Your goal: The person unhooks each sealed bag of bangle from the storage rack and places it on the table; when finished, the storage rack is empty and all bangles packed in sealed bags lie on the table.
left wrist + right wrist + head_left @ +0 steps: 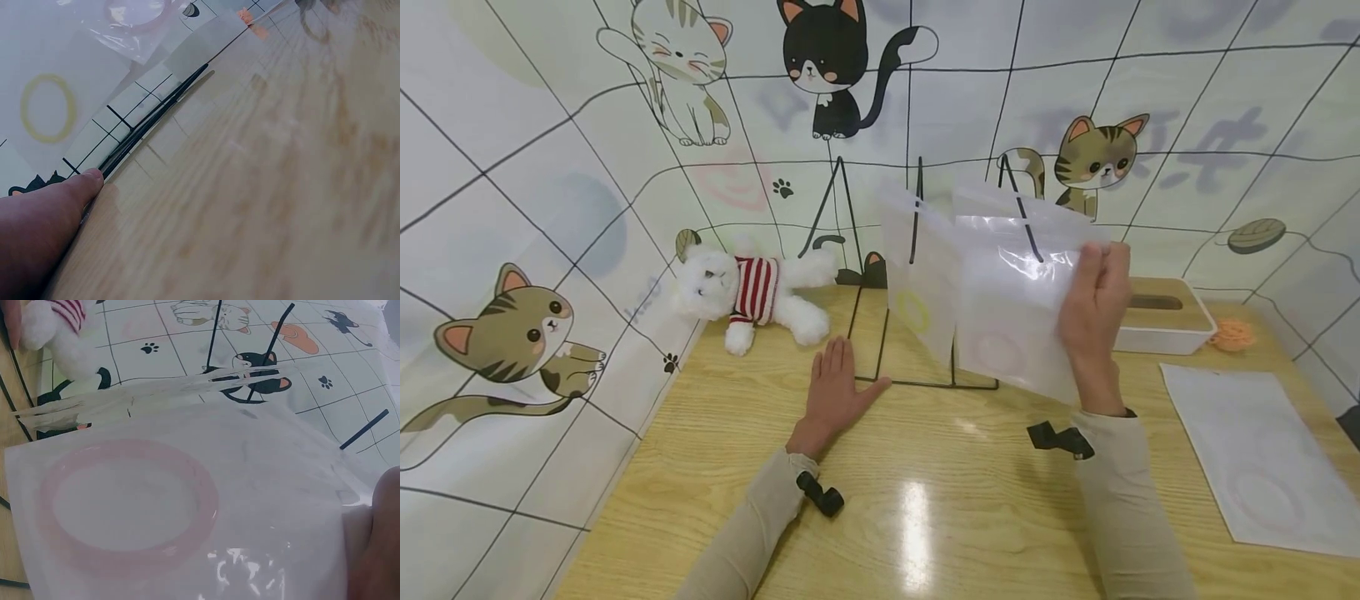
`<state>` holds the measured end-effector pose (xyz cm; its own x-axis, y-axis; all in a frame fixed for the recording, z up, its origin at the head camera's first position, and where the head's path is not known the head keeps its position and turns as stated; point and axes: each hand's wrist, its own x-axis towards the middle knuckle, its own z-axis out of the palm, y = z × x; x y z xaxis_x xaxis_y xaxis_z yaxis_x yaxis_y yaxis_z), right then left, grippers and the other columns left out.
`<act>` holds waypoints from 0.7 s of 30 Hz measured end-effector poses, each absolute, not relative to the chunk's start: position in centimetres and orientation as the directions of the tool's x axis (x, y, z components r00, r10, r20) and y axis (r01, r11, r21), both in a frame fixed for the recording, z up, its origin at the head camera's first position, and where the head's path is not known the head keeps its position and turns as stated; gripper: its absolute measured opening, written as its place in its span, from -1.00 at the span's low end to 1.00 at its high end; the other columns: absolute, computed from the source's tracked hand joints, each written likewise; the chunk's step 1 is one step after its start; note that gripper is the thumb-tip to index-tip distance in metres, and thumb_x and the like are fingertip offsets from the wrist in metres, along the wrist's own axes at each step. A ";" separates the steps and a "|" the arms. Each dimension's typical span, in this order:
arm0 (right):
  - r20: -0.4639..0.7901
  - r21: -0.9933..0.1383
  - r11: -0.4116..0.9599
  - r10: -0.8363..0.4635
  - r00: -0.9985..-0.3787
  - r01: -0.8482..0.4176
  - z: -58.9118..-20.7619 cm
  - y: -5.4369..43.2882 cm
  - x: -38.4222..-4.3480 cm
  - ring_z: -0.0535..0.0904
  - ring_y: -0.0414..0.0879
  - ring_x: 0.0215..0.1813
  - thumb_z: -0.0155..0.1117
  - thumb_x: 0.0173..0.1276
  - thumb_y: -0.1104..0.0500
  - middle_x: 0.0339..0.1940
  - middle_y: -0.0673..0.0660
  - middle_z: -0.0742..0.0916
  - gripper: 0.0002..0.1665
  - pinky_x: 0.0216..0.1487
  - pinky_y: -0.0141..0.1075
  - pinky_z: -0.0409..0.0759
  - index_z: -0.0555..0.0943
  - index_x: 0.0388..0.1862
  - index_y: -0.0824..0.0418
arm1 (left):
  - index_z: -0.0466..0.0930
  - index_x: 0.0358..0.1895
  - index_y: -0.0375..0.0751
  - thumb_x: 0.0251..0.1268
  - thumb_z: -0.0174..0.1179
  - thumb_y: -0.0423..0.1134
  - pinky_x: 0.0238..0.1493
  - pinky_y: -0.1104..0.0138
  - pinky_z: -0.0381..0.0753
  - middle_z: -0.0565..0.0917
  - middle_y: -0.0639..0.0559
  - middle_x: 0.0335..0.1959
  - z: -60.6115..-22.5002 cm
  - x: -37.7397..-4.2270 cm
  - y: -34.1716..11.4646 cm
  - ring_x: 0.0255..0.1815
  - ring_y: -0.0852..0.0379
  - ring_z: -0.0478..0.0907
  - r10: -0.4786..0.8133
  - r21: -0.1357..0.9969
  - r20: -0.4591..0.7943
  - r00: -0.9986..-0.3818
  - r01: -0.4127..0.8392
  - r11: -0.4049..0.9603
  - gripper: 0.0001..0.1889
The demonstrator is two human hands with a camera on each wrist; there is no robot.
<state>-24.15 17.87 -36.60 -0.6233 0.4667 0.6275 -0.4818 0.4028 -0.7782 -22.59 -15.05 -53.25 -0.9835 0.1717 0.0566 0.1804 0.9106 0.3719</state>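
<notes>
A black wire rack (880,337) stands on the table, its upright arms angled upward. My left hand (833,387) lies spread at the rack's base, thumb on the front wire and fingers along the left side. In the left wrist view the thumb (75,190) touches the wire's end. My right hand (1097,304) pinches the right edge of a translucent plastic bag (1022,325) with a faint pink ring (209,506) showing through; a rack arm passes at its top. Left of it, another translucent bag (928,275) with a yellow ring (28,109) hangs on the middle arm.
A white plush bear (790,287) in a striped shirt lies behind the left hand. At the back right are a wood-topped white box (1157,337) and an orange scrunchie-like thing (1232,334). Another translucent bag (1240,425) lies flat at the right. Cat-print sheeting (970,108) lines the walls.
</notes>
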 end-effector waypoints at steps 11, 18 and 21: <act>0.662 -0.750 0.407 0.442 -0.606 -0.522 -36.0 18.7 -23.2 0.22 -0.29 -0.42 -0.03 0.58 0.10 -0.49 -0.25 0.37 -0.74 -0.30 -0.42 0.17 0.39 -0.34 -0.24 | -0.23 0.61 -0.34 0.31 -0.06 0.49 0.62 -0.05 -0.23 -0.14 -0.23 0.65 -53.5 -22.8 -14.8 0.68 -0.13 -0.25 0.178 0.381 0.083 -0.981 0.196 0.903 0.14; 0.663 -0.748 0.415 0.434 -0.610 -0.518 -36.0 19.1 -23.1 0.26 -0.35 -0.34 -0.04 0.57 0.20 -0.46 -0.27 0.39 -0.75 -0.20 -0.45 0.18 0.42 -0.34 -0.08 | -0.22 0.61 -0.34 0.31 -0.04 0.47 0.63 -0.04 -0.23 -0.13 -0.22 0.65 -53.3 -22.6 -14.8 0.68 -0.12 -0.23 0.167 0.386 0.077 -0.983 0.184 0.904 0.13; 0.673 -0.738 0.423 0.420 -0.609 -0.525 -36.0 19.3 -23.0 0.23 -0.35 -0.39 -0.04 0.58 0.22 -0.50 -0.26 0.36 -0.74 -0.27 -0.45 0.15 0.42 -0.35 -0.05 | -0.22 0.61 -0.33 0.30 -0.05 0.48 0.63 -0.03 -0.23 -0.13 -0.22 0.65 -53.3 -22.6 -14.8 0.68 -0.12 -0.24 0.164 0.382 0.069 -0.984 0.179 0.907 0.14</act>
